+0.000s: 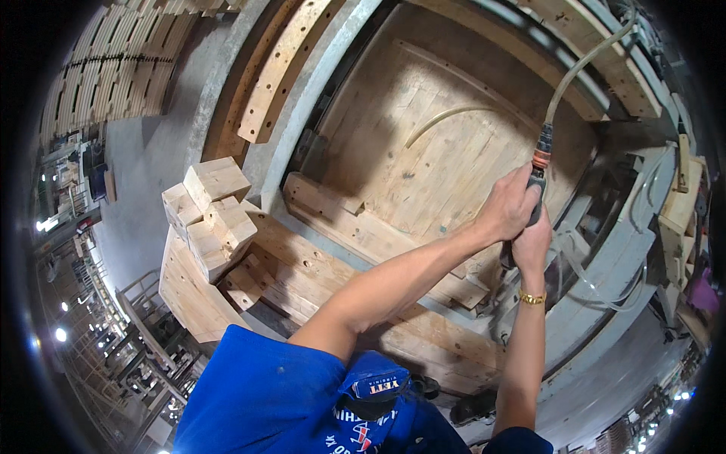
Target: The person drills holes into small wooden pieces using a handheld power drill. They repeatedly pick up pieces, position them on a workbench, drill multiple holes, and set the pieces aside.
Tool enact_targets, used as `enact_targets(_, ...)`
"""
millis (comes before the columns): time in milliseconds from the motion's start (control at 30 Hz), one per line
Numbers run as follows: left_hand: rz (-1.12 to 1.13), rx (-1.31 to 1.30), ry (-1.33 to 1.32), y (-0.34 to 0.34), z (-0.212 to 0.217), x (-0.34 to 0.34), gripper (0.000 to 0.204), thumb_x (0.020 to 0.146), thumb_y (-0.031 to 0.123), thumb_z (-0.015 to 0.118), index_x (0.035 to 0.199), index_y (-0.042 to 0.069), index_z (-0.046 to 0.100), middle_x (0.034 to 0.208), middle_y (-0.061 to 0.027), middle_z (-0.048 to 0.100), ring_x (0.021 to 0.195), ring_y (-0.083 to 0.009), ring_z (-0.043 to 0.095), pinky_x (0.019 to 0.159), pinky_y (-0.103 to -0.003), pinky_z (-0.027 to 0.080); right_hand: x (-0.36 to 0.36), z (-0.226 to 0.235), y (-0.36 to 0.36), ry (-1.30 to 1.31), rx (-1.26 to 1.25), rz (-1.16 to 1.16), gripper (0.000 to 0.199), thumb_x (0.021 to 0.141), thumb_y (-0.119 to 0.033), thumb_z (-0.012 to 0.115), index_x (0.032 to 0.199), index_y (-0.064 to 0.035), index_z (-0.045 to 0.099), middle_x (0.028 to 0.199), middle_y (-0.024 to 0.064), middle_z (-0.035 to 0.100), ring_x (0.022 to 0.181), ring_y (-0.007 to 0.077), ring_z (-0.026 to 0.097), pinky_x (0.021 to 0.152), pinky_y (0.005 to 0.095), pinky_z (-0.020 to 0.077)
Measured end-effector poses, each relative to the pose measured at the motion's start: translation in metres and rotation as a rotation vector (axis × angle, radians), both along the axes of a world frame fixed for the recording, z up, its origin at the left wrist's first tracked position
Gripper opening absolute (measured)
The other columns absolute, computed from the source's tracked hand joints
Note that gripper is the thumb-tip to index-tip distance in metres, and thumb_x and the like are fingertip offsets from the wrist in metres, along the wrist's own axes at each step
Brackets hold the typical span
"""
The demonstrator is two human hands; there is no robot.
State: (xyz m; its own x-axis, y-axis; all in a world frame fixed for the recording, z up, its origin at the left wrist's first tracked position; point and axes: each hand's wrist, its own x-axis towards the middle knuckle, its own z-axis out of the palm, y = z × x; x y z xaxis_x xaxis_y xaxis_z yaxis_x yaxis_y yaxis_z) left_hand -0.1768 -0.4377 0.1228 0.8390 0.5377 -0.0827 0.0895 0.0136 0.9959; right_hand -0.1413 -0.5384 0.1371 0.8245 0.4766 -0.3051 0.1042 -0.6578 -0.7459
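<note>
Both my hands are closed around a dark hand-held air tool (536,198), right of the middle of the view. My left hand (505,206) grips its upper part, beside the orange fitting (541,157) where a translucent hose (563,87) joins. Just below, my right hand (534,240) wraps the lower part; a gold-coloured band (532,297) is on that wrist. The tool's working end is mostly hidden by my hands. Beyond them lies a broad wooden panel (408,178) inside a grey metal frame (299,98).
Stacked square wooden blocks (215,216) stand at the left on a wooden board (189,291). Drilled timber beams (283,72) lie along the frame's left side. A curved tube (446,117) rests over the panel. Loose clear hoses (605,299) hang at the right, by a grey rail (597,333).
</note>
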Motion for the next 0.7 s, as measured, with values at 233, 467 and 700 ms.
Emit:
enact_targets(233,-0.023,0.081,0.348,0.029,-0.042,-0.027,0.053,0.08,0.016,0.052,0.129,-0.001,0.041,0.115,-0.0266,0.054,0.109,-0.0385,0.051,0.093,-0.04,0.041,-0.003,-0.135,0.004,0.331,0.303,-0.268,0.017,0.076,-0.009,0.064,0.084,-0.0019,0.051,0.068,0.0003,0.055,0.056,0.0091,0.053,0.05,0.0248,0.0451)
enact_targets(467,0.084,-0.071,0.561,0.071,-0.057,-0.047,0.044,0.085,0.017,0.054,0.124,-0.002,0.049,0.124,-0.0218,0.052,0.116,-0.0282,0.05,0.097,-0.035,0.038,0.011,-0.243,-0.016,0.363,0.365,-0.44,0.027,0.07,-0.014,0.07,0.084,-0.0021,0.051,0.069,0.0045,0.058,0.056,0.0118,0.057,0.052,0.0271,0.047)
enact_targets(700,-0.132,0.268,0.59,0.064,-0.032,-0.034,0.041,0.09,0.018,0.051,0.126,-0.001,0.048,0.122,-0.0153,0.054,0.107,-0.0206,0.054,0.092,-0.031,0.041,-0.031,-0.303,-0.035,0.292,0.225,-0.425,0.025,0.071,-0.018,0.07,0.083,-0.0038,0.053,0.069,0.0031,0.057,0.058,0.0113,0.055,0.054,0.0276,0.0456)
